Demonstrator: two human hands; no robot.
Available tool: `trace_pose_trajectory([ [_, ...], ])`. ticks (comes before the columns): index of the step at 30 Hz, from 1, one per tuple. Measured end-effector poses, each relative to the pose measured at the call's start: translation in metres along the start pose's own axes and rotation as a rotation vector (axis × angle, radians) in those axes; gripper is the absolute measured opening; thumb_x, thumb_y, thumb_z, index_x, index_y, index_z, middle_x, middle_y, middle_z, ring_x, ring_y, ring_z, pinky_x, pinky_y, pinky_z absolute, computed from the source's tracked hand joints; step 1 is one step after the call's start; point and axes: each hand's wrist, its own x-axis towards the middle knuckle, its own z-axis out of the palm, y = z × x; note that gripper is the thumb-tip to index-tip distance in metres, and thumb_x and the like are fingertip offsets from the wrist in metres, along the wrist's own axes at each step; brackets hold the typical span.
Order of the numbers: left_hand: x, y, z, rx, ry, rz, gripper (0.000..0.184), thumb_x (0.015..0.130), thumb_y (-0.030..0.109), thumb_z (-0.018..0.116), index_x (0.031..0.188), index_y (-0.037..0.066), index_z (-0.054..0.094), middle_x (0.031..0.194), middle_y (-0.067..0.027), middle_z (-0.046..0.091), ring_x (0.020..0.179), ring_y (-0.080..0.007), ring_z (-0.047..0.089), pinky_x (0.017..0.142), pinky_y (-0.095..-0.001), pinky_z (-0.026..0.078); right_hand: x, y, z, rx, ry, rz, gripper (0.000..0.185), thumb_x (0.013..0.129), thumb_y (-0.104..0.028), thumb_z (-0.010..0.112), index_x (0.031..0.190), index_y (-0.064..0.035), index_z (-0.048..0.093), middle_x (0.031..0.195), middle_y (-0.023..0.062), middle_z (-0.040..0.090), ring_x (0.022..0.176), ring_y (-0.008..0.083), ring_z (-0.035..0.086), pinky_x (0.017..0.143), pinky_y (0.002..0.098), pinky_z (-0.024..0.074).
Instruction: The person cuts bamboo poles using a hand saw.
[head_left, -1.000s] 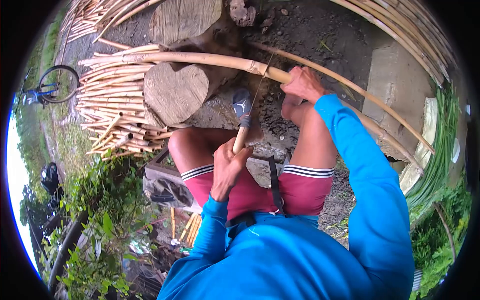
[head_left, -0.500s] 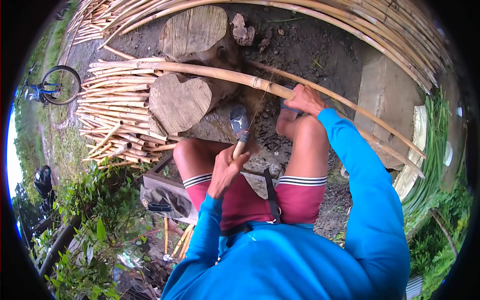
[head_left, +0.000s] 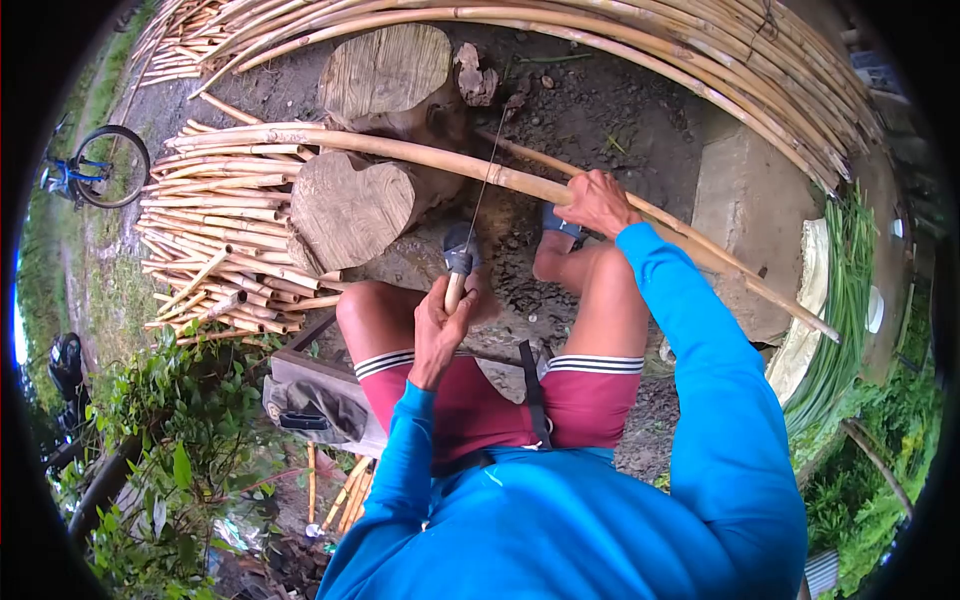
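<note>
My left hand point(head_left: 440, 330) is closed around the pale handle of a machete point(head_left: 480, 205), which has dark wrapping where the blade begins. The thin blade points away from me and crosses the long bamboo pole point(head_left: 430, 153); whether they touch I cannot tell. Fingers of my right hand point(head_left: 600, 203) wrap round that pole, to the right of the blade. Leftward, the pole passes just beyond a heart-shaped stump point(head_left: 355, 210) and over a stack of cut bamboo point(head_left: 225, 215). A thinner pole point(head_left: 690, 225) runs behind my right hand and slants down to the right.
A second stump point(head_left: 388, 70) stands beyond the pole. Long bamboo poles point(head_left: 640, 30) curve across the top. Right of my knees are a concrete block point(head_left: 745, 205) and green stalks point(head_left: 840, 310). Leafy plants point(head_left: 180, 430) and a bag point(head_left: 318, 410) are at lower left.
The machete has moved forward and left, so more blade reaches past the pole. My right hand and the pole have shifted slightly left in view, with the grip kept.
</note>
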Motion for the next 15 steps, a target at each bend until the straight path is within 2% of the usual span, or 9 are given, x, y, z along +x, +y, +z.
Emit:
trace_pose_trajectory([
  [4,-0.006,-0.002,0.008,-0.017,-0.033,-0.007,0.023,0.085,0.019,0.066,0.098,0.001,0.059,0.072,-0.0085,0.056,0.064,-0.0140,0.048,0.060,-0.0321,0.044,-0.003,-0.003,0.020,-0.065,0.075,-0.070,0.043,0.067,-0.041,0.077,0.085,-0.0015,0.072,0.085,0.0222,0.069,0.081,0.0393,0.068,0.080,0.0461,0.0553],
  [6,-0.007,-0.003,0.010,-0.012,-0.043,0.002,0.025,0.086,0.019,0.066,0.103,0.002,0.060,0.074,-0.0087,0.059,0.067,-0.0141,0.052,0.064,-0.0311,0.046,0.001,-0.004,0.029,0.085,0.009,0.082,0.043,0.065,-0.041,0.076,0.087,-0.0038,0.074,0.088,0.0232,0.069,0.084,0.0390,0.068,0.081,0.0449,0.0552],
  [7,-0.005,-0.007,0.012,-0.028,-0.041,0.010,0.025,0.086,0.019,0.065,0.103,0.002,0.060,0.075,-0.0089,0.059,0.068,-0.0144,0.053,0.064,-0.0312,0.047,0.006,-0.001,0.030,0.172,-0.114,0.179,0.043,0.063,-0.039,0.074,0.088,-0.0039,0.074,0.092,0.0232,0.070,0.089,0.0379,0.068,0.083,0.0439,0.0549],
  [8,-0.004,-0.012,0.015,-0.042,-0.043,0.016,0.025,0.086,0.020,0.065,0.103,0.002,0.060,0.075,-0.0090,0.060,0.068,-0.0146,0.054,0.065,-0.0314,0.047,0.008,-0.001,0.030,0.175,-0.113,0.181,0.043,0.063,-0.039,0.074,0.088,-0.0039,0.074,0.092,0.0232,0.070,0.089,0.0379,0.068,0.083,0.0439,0.0549],
  [10,0.000,-0.023,0.020,-0.092,-0.045,0.031,0.025,0.087,0.021,0.064,0.103,0.003,0.059,0.071,-0.0071,0.058,0.064,-0.0135,0.052,0.061,-0.0308,0.045,0.008,0.000,0.029,0.219,-0.257,0.262,0.044,0.061,-0.037,0.071,0.088,-0.0031,0.074,0.094,0.0227,0.070,0.092,0.0364,0.068,0.083,0.0423,0.0548],
  [11,0.003,-0.022,0.022,-0.095,-0.070,-0.010,0.023,0.088,0.022,0.064,0.101,0.003,0.059,0.069,-0.0057,0.056,0.059,-0.0122,0.050,0.056,-0.0302,0.043,0.010,0.004,0.032,0.222,-0.252,0.264,0.044,0.061,-0.037,0.071,0.088,-0.0031,0.074,0.094,0.0227,0.070,0.092,0.0364,0.068,0.083,0.0423,0.0548],
  [13,0.005,-0.021,0.022,-0.089,-0.094,-0.049,0.022,0.088,0.022,0.063,0.100,0.004,0.059,0.066,-0.0044,0.055,0.055,-0.0109,0.047,0.051,-0.0295,0.040,0.013,0.006,0.041,0.148,-0.234,0.203,0.049,0.061,-0.047,0.071,0.080,-0.0013,0.072,0.079,0.0180,0.070,0.078,0.0311,0.069,0.073,0.0412,0.0541],
  [15,0.005,-0.016,0.025,-0.186,-0.117,-0.134,0.020,0.089,0.024,0.062,0.096,0.005,0.059,0.063,-0.0014,0.051,0.047,-0.0081,0.043,0.044,-0.0279,0.034,0.012,0.003,0.032,0.211,-0.311,0.216,0.049,0.061,-0.047,0.071,0.080,-0.0013,0.072,0.074,0.0164,0.069,0.073,0.0304,0.069,0.070,0.0406,0.0542],
])
